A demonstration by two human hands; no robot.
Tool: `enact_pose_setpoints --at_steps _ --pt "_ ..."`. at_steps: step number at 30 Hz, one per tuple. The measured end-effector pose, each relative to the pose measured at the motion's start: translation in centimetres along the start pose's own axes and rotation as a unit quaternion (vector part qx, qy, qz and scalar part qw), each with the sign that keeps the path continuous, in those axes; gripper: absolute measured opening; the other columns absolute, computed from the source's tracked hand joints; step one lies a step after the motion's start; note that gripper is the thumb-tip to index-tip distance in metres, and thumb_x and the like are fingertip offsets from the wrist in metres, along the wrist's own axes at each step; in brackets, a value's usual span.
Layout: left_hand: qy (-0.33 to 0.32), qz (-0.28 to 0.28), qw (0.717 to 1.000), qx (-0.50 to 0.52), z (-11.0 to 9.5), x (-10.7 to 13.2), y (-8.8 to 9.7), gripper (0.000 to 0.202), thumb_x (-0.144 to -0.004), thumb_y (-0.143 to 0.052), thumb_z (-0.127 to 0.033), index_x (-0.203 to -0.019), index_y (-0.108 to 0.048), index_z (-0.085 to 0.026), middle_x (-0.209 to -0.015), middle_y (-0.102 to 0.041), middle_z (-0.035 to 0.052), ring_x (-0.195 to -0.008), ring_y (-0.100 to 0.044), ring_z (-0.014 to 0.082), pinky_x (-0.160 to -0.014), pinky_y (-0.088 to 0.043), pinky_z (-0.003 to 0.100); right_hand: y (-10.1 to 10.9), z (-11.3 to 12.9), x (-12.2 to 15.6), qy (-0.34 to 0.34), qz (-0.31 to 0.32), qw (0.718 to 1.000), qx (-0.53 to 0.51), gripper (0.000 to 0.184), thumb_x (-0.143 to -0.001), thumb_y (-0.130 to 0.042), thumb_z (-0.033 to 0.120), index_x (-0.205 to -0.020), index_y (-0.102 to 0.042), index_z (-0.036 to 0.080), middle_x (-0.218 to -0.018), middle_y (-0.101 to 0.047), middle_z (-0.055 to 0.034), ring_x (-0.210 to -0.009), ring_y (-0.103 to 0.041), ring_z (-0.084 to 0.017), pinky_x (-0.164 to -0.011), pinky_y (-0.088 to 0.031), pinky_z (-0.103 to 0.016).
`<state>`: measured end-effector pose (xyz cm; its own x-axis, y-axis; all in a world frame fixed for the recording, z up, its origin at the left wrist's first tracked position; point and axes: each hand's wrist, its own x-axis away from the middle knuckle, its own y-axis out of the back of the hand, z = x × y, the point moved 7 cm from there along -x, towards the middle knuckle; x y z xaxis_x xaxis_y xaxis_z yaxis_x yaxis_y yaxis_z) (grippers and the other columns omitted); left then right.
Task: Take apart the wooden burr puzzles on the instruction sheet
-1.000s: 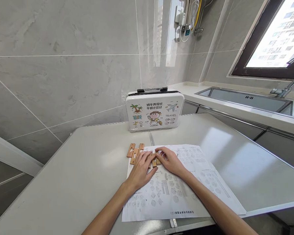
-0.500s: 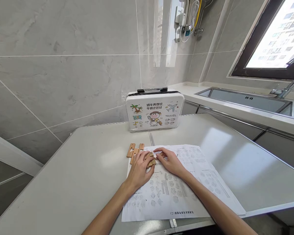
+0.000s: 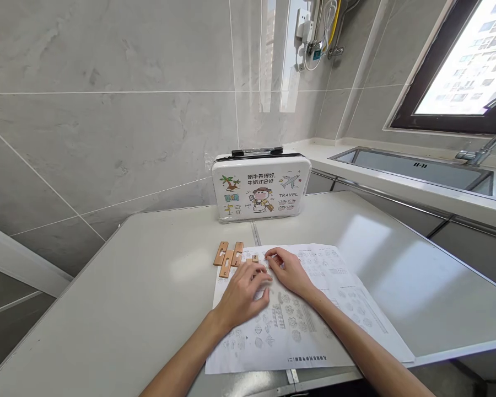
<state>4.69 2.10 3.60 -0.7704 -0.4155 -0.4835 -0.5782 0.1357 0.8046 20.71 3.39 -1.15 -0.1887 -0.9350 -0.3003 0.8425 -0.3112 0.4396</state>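
Observation:
My left hand (image 3: 246, 292) hovers low over a printed sheet (image 3: 314, 325), thumb apart from the bent fingers, and I see nothing in its grasp. Just beyond its fingers is a small wooden block piece marked 3 (image 3: 255, 258), with another bit of wood beside it; my left hand hides the rest. To the right of that piece my right hand (image 3: 289, 271) rests over the sheet, its thumb and index fingertips close together. Anything between them is hidden. Several flat notched wooden pieces (image 3: 227, 263) lie left of the blocks, one marked 2.
A white carry case (image 3: 261, 190) with cartoon prints stands upright at the table's (image 3: 119, 309) back, against the tiled wall. Farther right are a counter with a sink (image 3: 413, 165) and a tap (image 3: 479, 154) below a window.
My left hand has let go of the wooden blocks and drawn slightly back and right, uncovering the notched pieces. My right hand has shifted a little right, with its fingertips closer together.

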Motion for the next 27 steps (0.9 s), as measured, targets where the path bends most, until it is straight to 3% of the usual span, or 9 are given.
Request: enact_pose_setpoints --at_steps 4,7,10,27 --pt "-0.047 0.101 0.994 0.013 -1.7 0.7 -2.1 0.015 -0.09 -0.059 -0.021 -0.1 -0.068 -0.025 -0.093 -0.07 0.0049 -0.075 -0.066 0.0196 -0.066 -0.05 0.031 -0.1 -0.4 0.0 -0.004 -0.001 1.0 0.019 0.018 -0.096 -0.051 0.031 -0.098 -0.068 0.024 -0.088 -0.076 -0.0026 -0.07 -0.065 -0.019 -0.067 -0.048 -0.032" --pt "-0.068 0.113 0.991 0.019 -2.1 1.2 -3.1 0.007 -0.083 -0.061 -0.018 -0.083 -0.066 -0.023 -0.068 -0.065 -0.0019 -0.055 -0.058 0.0139 -0.052 -0.036 0.027 0.0 -0.6 0.0 -0.016 -0.001 0.999 0.039 0.019 -0.096 -0.05 0.031 -0.097 -0.067 0.024 -0.065 -0.067 0.0023 -0.059 -0.059 -0.019 -0.064 -0.044 -0.031" --pt "-0.073 0.103 0.991 0.035 -2.0 1.2 -3.4 0.007 -0.079 -0.062 -0.015 -0.076 -0.064 -0.021 -0.059 -0.061 -0.0048 -0.05 -0.052 0.011 -0.051 -0.032 0.025 -0.1 -0.8 0.1 -0.024 0.003 0.998 0.054 0.02 -0.097 -0.049 0.032 -0.096 -0.066 0.024 -0.053 -0.055 0.0062 -0.052 -0.054 -0.018 -0.062 -0.041 -0.03" --pt "-0.061 0.102 0.991 0.053 -1.8 1.0 -3.1 0.007 -0.081 -0.062 -0.015 -0.08 -0.065 -0.021 -0.058 -0.059 -0.0071 -0.05 -0.05 0.0095 -0.053 -0.034 0.023 -0.3 -0.6 0.1 -0.028 0.023 0.996 0.079 0.018 -0.095 -0.05 0.029 -0.095 -0.067 0.024 -0.058 -0.061 0.0046 -0.056 -0.058 -0.018 -0.062 -0.039 -0.028"
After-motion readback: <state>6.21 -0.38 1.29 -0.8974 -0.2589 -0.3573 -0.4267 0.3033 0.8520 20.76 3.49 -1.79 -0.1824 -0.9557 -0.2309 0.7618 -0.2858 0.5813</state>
